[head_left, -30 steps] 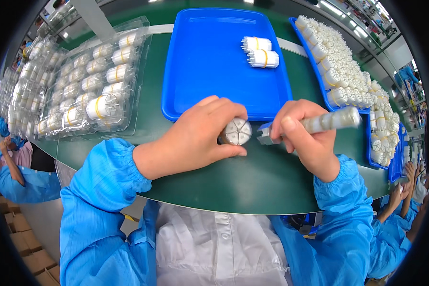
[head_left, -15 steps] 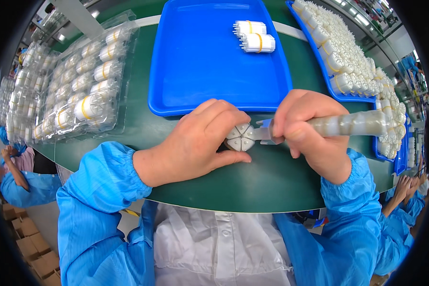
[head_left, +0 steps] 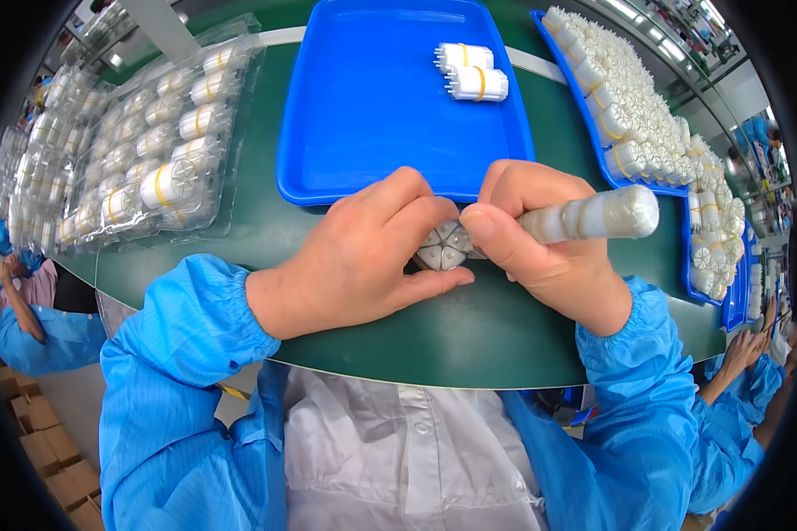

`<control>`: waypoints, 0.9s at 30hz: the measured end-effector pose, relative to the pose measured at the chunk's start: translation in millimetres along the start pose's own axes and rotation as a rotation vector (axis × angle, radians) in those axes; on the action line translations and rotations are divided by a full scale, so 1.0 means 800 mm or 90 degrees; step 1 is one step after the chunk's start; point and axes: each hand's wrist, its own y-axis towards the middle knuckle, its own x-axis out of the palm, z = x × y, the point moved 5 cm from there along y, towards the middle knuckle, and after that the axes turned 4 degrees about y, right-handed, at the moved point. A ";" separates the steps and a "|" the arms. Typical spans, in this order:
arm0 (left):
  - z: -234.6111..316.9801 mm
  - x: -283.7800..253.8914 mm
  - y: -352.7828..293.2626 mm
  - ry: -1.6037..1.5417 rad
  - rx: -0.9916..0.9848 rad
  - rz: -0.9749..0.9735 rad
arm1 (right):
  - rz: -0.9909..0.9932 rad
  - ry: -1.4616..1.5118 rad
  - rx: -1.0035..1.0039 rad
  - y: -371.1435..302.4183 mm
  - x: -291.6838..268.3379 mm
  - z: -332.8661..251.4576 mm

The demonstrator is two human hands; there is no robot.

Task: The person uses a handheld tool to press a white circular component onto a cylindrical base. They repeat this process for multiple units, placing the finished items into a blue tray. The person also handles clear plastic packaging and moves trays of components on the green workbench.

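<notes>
My left hand (head_left: 350, 257) is closed round a bundle of white wedge-shaped pieces (head_left: 444, 251), with its round end face showing small pins and dark seams. Fingers and thumb wrap its left side. In my right hand (head_left: 558, 257) is a hand tool with a thick, whitish, tape-wrapped handle (head_left: 593, 216), which points away to the right. The tool's working end is hidden behind my right fingers, close against the right side of the bundle. Both hands are just in front of a blue tray (head_left: 372, 115), where two white banded bundles (head_left: 478, 83) lie at the far right.
Clear plastic blister trays (head_left: 226, 199) filled with banded white bundles are stacked on the left. At the right, blue trays (head_left: 584, 119) hold many more bundles. Green tabletop (head_left: 363, 350) lies under my hands. Other people (head_left: 44, 336) sit at both sides.
My right hand has moved left, up against the bundle and my left fingers. The tool came along, its handle tilting upward; its tip, earlier in sight beside the bundle, is now hidden.
</notes>
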 end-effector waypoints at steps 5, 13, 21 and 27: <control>0.000 -0.004 0.000 -0.063 -0.027 -0.004 | 0.114 0.171 0.035 -0.010 -0.016 0.002; -0.003 0.002 -0.004 -0.123 -0.017 -0.006 | 0.079 0.159 0.026 -0.005 -0.010 0.008; -0.005 0.008 -0.001 -0.010 -0.019 -0.035 | 0.039 0.045 -0.073 -0.009 -0.009 0.011; -0.003 0.006 -0.006 -0.113 -0.053 -0.005 | 0.106 0.169 -0.063 -0.006 -0.019 -0.004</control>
